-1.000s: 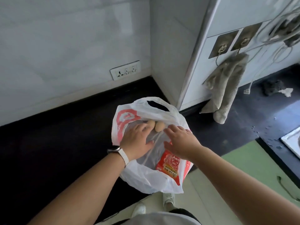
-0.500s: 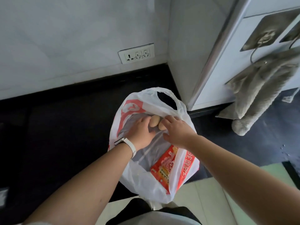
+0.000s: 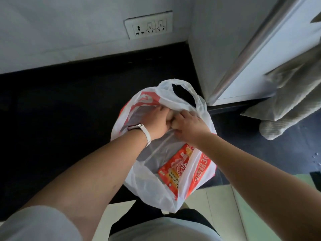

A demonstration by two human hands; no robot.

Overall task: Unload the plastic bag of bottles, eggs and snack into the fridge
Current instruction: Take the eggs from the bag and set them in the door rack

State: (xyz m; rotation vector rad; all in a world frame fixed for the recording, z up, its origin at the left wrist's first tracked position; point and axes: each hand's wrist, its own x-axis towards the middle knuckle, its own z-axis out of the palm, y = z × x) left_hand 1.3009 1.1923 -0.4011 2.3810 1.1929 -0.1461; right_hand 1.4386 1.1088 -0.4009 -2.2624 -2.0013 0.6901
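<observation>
A white plastic bag (image 3: 147, 186) with red print stands open on the black counter (image 3: 60, 110). Both of my hands are inside its mouth, knuckles touching. My left hand (image 3: 155, 123), with a white watch on the wrist, curls around a tan egg (image 3: 171, 116). My right hand (image 3: 190, 125) closes on a second egg (image 3: 175, 125); only slivers of both eggs show between the fingers. A red-orange snack packet (image 3: 175, 166) lies lower in the bag. No bottles are visible.
The white fridge (image 3: 213, 40) with a silver handle (image 3: 246, 53) stands just right of the bag. A grey towel (image 3: 295, 94) hangs on its front. A wall socket (image 3: 149, 25) sits above the counter at the back. Pale floor tiles (image 3: 217, 202) show below.
The view has come closer and shifted left. My fingers, spread over the eggs a second ago, have closed around them, and the two hands have drawn together.
</observation>
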